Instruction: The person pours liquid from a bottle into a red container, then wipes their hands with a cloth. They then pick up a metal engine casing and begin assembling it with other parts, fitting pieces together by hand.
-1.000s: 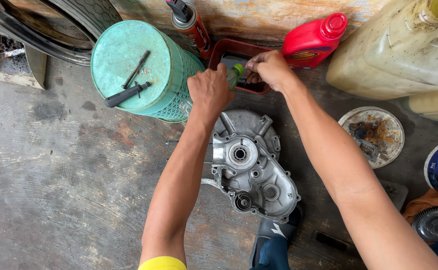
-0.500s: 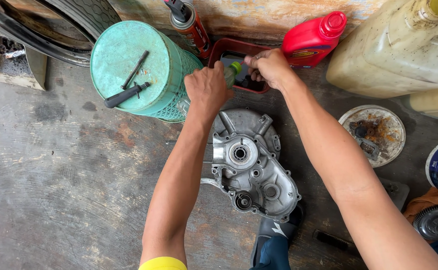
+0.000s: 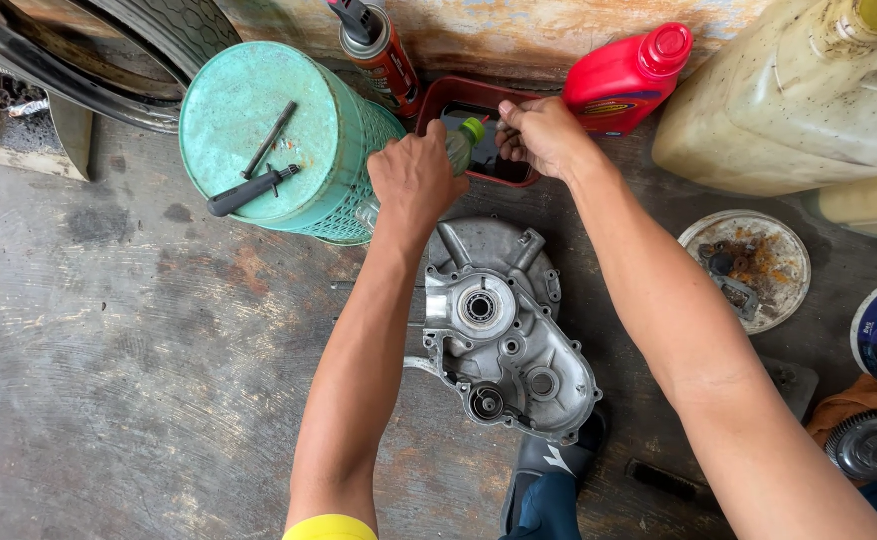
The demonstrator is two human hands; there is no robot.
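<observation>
Stained concrete floor (image 3: 108, 380) is carrying a red tray (image 3: 438, 100), where the left hand (image 3: 413, 175) is gripping a green-capped bottle (image 3: 463, 145) and the right hand (image 3: 538, 135) is pinching near its cap, risking spilled liquid if tipped.

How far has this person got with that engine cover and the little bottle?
Done: the engine cover lies off the machine, inner side up, on the floor. In hand: the left hand grips a small bottle with a green cap over the red tray of dark liquid; the right hand is at the cap. Left: no liquid shows on the cover, and the tools on the green drum lie untouched.
</observation>
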